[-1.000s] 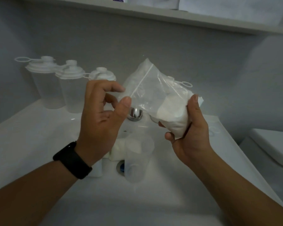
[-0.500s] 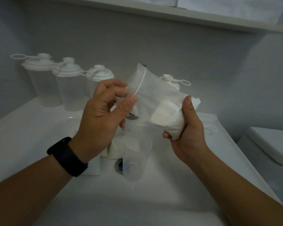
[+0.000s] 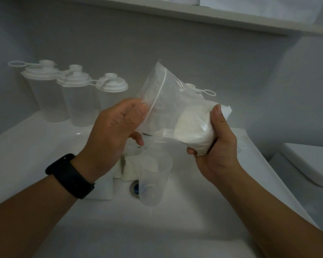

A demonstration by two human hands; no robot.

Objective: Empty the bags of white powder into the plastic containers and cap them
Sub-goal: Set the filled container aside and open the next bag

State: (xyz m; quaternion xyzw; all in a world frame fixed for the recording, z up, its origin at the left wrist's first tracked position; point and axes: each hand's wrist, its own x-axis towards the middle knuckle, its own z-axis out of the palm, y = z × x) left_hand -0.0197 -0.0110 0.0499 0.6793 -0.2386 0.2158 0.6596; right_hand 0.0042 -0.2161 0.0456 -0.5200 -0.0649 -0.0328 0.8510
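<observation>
A clear zip bag [image 3: 168,101] with white powder [image 3: 192,131] in its lower end hangs above the sink. My left hand [image 3: 116,131] pinches the bag's top edge near the zip strip. My right hand [image 3: 214,142] grips the powder-filled bottom. Below them an open, uncapped plastic container [image 3: 153,175] stands in the sink basin. More bags of white powder [image 3: 129,168] lie behind it in the basin, partly hidden by my left hand.
Three capped plastic containers [image 3: 76,97] stand in a row on the sink ledge at the back left, and another cap [image 3: 203,91] shows behind the bag. The drain [image 3: 134,188] is beside the open container. A toilet [image 3: 309,164] is at the right, a shelf [image 3: 213,13] above.
My left hand has closed its thumb and fingers on the bag's top edge. The bag has tilted a little, its mouth nearer the open container.
</observation>
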